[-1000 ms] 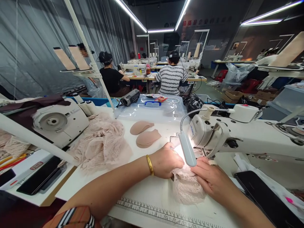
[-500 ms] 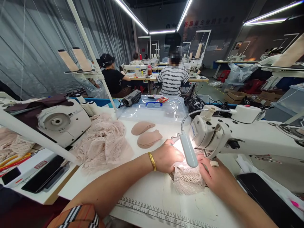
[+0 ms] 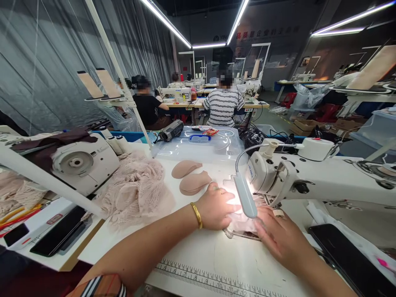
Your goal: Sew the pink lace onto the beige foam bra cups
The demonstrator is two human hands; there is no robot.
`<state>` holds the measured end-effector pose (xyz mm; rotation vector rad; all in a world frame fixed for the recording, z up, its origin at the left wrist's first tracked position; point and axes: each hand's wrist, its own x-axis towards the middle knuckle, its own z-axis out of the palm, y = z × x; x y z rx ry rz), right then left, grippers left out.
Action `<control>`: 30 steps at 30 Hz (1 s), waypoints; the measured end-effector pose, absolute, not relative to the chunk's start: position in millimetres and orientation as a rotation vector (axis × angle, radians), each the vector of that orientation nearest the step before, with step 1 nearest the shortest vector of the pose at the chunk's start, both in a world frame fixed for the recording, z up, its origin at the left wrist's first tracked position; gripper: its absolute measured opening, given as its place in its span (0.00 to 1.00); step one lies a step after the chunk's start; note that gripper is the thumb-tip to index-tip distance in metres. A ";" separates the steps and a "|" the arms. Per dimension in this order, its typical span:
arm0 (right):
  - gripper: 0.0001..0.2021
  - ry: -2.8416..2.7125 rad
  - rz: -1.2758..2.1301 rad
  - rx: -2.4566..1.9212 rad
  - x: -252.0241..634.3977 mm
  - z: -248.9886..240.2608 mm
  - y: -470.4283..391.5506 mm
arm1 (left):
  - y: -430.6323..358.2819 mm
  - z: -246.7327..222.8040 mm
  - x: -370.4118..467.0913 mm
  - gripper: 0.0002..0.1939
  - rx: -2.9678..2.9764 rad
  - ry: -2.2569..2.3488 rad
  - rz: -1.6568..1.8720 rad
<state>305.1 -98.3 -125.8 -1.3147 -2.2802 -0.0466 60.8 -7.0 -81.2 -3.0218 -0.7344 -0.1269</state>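
Note:
Pale pink lace fabric (image 3: 243,224) lies bunched on the sewing machine bed, under the bright lamp (image 3: 246,196). My left hand (image 3: 216,207), with a gold bangle at the wrist, rests open on its left side, fingers spread. My right hand (image 3: 275,227) has a tape-wrapped finger and lies at the fabric's right edge beside the machine head. Its fingers are stretched out, the thumb apart and a little blurred. The needle area of the sewing machine (image 3: 266,173) is partly hidden by the lamp and hand. Two stacks of beige bra cups (image 3: 193,183) lie beyond my left hand.
A heap of pink lace (image 3: 136,189) lies to the left, beside a second machine (image 3: 83,161). Behind the cups stands a clear plastic box (image 3: 198,146). A printed ruler (image 3: 210,282) runs along the table's front edge. A black phone (image 3: 349,255) lies at right.
The lace that hung toward me between my hands has moved away toward the machine, baring the bed's edge. My left hand has spread its fingers and shifted slightly left.

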 end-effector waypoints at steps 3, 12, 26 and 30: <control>0.11 -2.344 0.061 -1.262 293.4 -122.3 -98.9 | -17.6 -82.2 69.3 0.16 -2.975 -0.911 -0.029; 0.13 -2.363 -0.084 -1.438 319.3 -128.4 -84.0 | -26.5 -65.0 63.7 0.25 -3.138 -0.856 0.077; 0.18 -2.225 0.656 -1.472 330.9 -84.2 -97.8 | -8.9 -80.3 64.8 0.08 -3.244 -0.516 -0.101; 0.18 -2.173 0.429 -1.406 315.9 -94.8 -91.7 | -4.4 -85.9 64.3 0.11 -3.268 -0.432 -0.201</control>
